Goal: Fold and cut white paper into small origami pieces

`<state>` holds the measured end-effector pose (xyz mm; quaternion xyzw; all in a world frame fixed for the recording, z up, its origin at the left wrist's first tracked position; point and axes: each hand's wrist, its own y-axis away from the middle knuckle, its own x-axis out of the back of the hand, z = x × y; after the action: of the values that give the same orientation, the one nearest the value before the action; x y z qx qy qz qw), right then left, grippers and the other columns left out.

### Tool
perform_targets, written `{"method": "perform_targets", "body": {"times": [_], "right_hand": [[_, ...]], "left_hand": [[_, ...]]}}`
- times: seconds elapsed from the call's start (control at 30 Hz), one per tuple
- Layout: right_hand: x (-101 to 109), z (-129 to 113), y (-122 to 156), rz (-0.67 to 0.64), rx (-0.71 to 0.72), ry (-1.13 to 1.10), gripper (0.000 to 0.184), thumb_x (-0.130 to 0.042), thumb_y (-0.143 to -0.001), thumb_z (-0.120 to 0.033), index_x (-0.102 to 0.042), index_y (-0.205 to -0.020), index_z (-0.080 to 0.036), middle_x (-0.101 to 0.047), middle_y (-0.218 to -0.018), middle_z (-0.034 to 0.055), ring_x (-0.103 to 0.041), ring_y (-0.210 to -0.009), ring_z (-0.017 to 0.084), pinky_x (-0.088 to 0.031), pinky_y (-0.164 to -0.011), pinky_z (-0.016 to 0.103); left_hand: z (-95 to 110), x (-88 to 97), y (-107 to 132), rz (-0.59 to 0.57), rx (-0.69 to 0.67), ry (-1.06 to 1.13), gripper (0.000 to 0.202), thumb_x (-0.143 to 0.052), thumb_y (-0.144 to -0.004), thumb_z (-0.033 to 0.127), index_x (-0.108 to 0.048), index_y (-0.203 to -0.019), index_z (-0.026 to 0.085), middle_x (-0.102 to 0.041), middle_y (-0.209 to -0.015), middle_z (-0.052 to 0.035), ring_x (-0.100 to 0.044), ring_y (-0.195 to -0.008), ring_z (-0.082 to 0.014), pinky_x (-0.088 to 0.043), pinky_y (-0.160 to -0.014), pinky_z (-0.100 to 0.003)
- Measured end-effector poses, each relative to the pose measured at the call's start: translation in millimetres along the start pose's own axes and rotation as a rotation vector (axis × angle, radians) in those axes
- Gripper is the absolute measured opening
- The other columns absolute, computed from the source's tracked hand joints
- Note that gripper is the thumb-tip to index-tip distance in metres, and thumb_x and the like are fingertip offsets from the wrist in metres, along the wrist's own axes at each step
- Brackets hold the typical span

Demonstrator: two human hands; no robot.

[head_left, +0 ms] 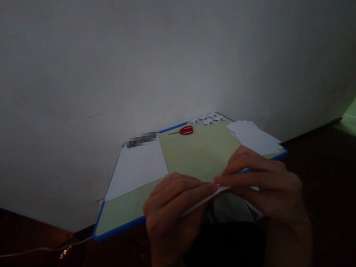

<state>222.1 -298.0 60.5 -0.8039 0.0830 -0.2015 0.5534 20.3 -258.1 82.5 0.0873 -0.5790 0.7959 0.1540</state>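
Both hands pinch one piece of white paper [203, 201], which I see nearly edge-on in front of the table's near edge. My left hand [177, 212] has its fingers closed over the left part of it. At the other end, my right hand [265, 183] grips it between thumb and fingers, the two hands' fingertips almost meeting. Most of the paper is hidden by the fingers, so its full shape cannot be made out. Beyond the hands, red-handled scissors [186, 130] lie on the table with the blades pointing left.
The pale green table [199, 148] has a blue rim and stands against a grey wall [168, 56]. White sheets [139, 167] lie at its left, more paper [255, 136] at its right. Several small white paper pieces [209, 118] sit at the back. A white cable [39, 250] runs at lower left.
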Motion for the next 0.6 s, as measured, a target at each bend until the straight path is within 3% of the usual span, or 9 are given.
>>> {"method": "perform_targets", "body": {"times": [0.07, 0.17, 0.3, 0.43, 0.53, 0.6], "right_hand": [[-1, -1, 0, 0.029, 0.003, -0.036, 0.044, -0.072, -0.091, -0.004, -0.078, -0.127, -0.029, -0.074, -0.091, 0.0040, -0.064, -0.080, 0.020, -0.050, -0.065, 0.037], [0, 0, -1, 0.206, 0.076, -0.095, 0.026, -0.071, -0.096, -0.017, -0.083, -0.115, -0.028, -0.075, -0.083, 0.0043, -0.062, -0.073, 0.020, -0.048, -0.061, 0.038], [-1, 4, -1, 0.359, 0.169, -0.140, 0.019, -0.069, -0.098, -0.024, -0.085, -0.104, -0.033, -0.073, -0.073, 0.0011, -0.057, -0.066, 0.020, -0.048, -0.062, 0.041], [-6, 9, -2, 0.394, 0.153, -0.189, 0.019, -0.069, -0.098, -0.028, -0.084, -0.100, -0.040, -0.068, -0.067, -0.0013, -0.054, -0.061, 0.020, -0.050, -0.066, 0.042], [-8, 12, -3, 0.392, 0.152, -0.209, 0.018, -0.069, -0.099, -0.028, -0.084, -0.101, -0.038, -0.070, -0.070, -0.0006, -0.055, -0.063, 0.020, -0.050, -0.067, 0.042], [-6, 14, -2, 0.372, 0.162, -0.220, 0.017, -0.069, -0.098, -0.027, -0.084, -0.101, -0.034, -0.071, -0.072, -0.0001, -0.056, -0.064, 0.020, -0.048, -0.067, 0.041]], "left_hand": [[-1, 3.1, 1, -0.022, 0.030, -0.013, 0.018, -0.077, -0.093, 0.016, -0.081, -0.110, 0.022, -0.080, -0.091, -0.0044, -0.073, -0.077, -0.0180, -0.058, -0.068, -0.032], [-3, 10.2, 0, -0.028, 0.065, 0.026, 0.029, -0.078, -0.093, 0.032, -0.078, -0.120, 0.021, -0.081, -0.097, -0.0081, -0.073, -0.085, -0.0223, -0.059, -0.072, -0.035], [-12, 11.1, -1, -0.002, -0.011, 0.093, 0.025, -0.072, -0.098, 0.040, -0.082, -0.112, 0.022, -0.081, -0.099, -0.0097, -0.074, -0.087, -0.0234, -0.059, -0.072, -0.036], [-21, -0.2, -1, 0.074, -0.056, 0.171, 0.028, -0.070, -0.098, 0.044, -0.083, -0.102, 0.020, -0.081, -0.090, -0.0097, -0.073, -0.080, -0.0228, -0.058, -0.069, -0.036], [-23, -2.0, -1, 0.149, -0.103, 0.187, 0.026, -0.069, -0.099, 0.043, -0.083, -0.098, 0.020, -0.080, -0.083, -0.0080, -0.071, -0.073, -0.0213, -0.057, -0.066, -0.036], [-23, 2.3, -1, 0.132, -0.090, 0.154, 0.028, -0.069, -0.098, 0.048, -0.082, -0.095, 0.024, -0.080, -0.080, -0.0063, -0.070, -0.070, -0.0209, -0.056, -0.064, -0.037]]}}
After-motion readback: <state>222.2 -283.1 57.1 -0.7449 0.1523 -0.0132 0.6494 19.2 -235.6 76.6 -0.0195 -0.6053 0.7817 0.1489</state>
